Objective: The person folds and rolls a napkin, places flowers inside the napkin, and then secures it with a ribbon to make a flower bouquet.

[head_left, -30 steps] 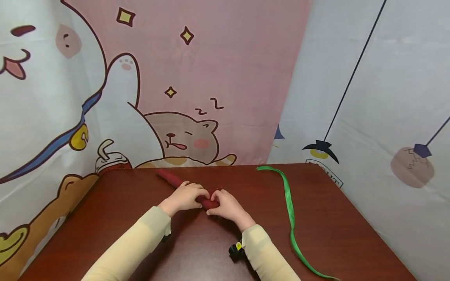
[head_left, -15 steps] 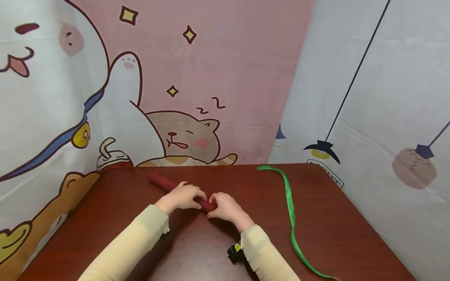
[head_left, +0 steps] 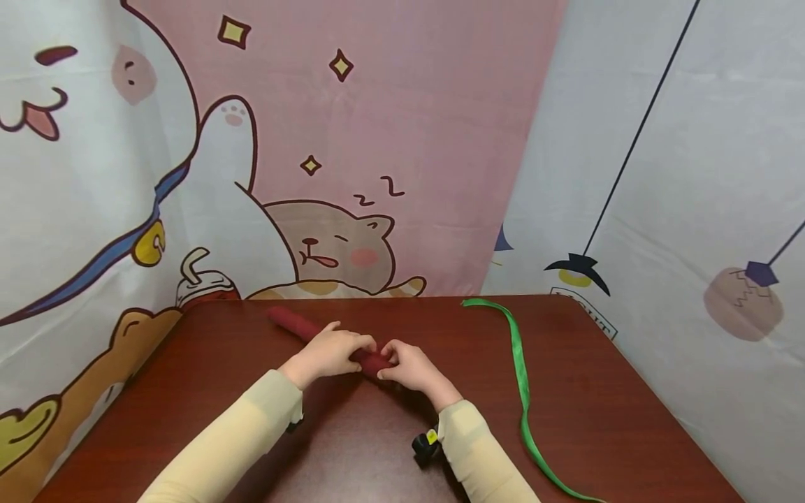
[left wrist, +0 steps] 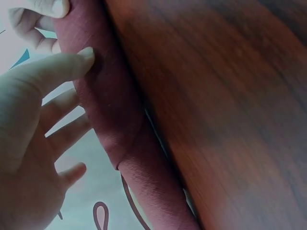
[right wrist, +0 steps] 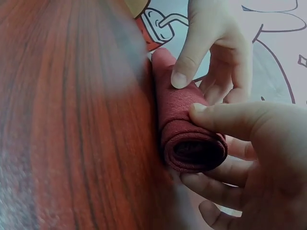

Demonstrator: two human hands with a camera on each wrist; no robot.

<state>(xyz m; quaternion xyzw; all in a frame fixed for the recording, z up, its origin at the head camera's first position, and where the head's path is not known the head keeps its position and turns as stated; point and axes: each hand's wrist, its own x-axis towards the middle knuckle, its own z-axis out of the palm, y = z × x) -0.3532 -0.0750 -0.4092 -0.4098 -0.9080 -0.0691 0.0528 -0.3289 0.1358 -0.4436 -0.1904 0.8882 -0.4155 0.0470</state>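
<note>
A dark red cloth (head_left: 294, 323), rolled into a long tube, lies slantwise on the table with its far end to the left. My left hand (head_left: 330, 355) grips the roll around its middle, the thumb (left wrist: 84, 60) on the near side and the fingers behind. Close beside it, my right hand (head_left: 415, 369) pinches the near right end between thumb and fingers. In the right wrist view the wound layers show at the open end of the roll (right wrist: 175, 108). An edge of the cloth crosses the tube at a slant in the left wrist view.
A long green ribbon (head_left: 520, 377) lies in a wavy line along the right part of the brown wooden table (head_left: 585, 398). Cartoon-printed curtains (head_left: 440, 140) hang behind and at both sides. A small black camera (head_left: 426, 449) sits at the right wrist.
The far end of the cloth roll has shifted a little to the left. My right hand has moved slightly right along the near end. Both hands stay on the cloth.
</note>
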